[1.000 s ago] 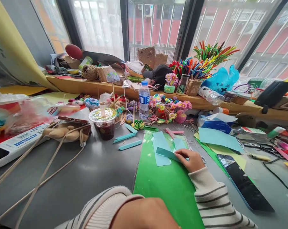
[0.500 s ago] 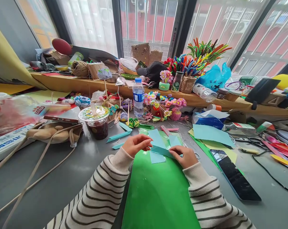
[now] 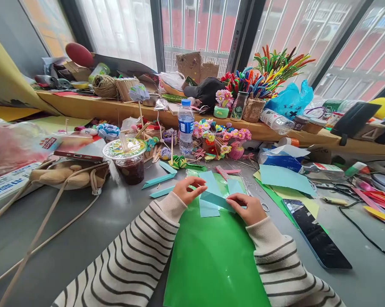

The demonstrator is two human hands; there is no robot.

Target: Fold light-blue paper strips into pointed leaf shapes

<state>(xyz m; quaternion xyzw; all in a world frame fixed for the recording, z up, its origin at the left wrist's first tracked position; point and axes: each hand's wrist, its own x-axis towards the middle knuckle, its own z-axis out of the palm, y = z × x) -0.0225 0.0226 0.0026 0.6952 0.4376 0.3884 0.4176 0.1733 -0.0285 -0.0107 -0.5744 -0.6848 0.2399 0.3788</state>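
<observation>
A folded light-blue paper strip (image 3: 217, 200) is held just above a green plastic-covered sheet (image 3: 211, 260). My right hand (image 3: 250, 209) pinches its right end between thumb and fingers. At the strip's left end, my left hand (image 3: 189, 190) has its fingers curled together on the edge; the thumb's exact contact is partly hidden. Under the strip lies a flat light-blue paper piece (image 3: 209, 210), and another blue piece (image 3: 234, 186) rests behind my right hand. Several folded blue strips (image 3: 160, 181) lie to the left of my hands.
A lidded drink cup (image 3: 128, 166) stands left, beside a cord-handled bag (image 3: 74, 174). A water bottle (image 3: 186, 128) and crafted flowers (image 3: 224, 138) are behind. To the right are a phone (image 3: 317, 234), scissors (image 3: 342, 189) and a blue paper sheet (image 3: 286, 181).
My left hand has shifted slightly right and up along the strip's left end, its fingers changing pose. My right hand keeps its pinch. The view has moved a little.
</observation>
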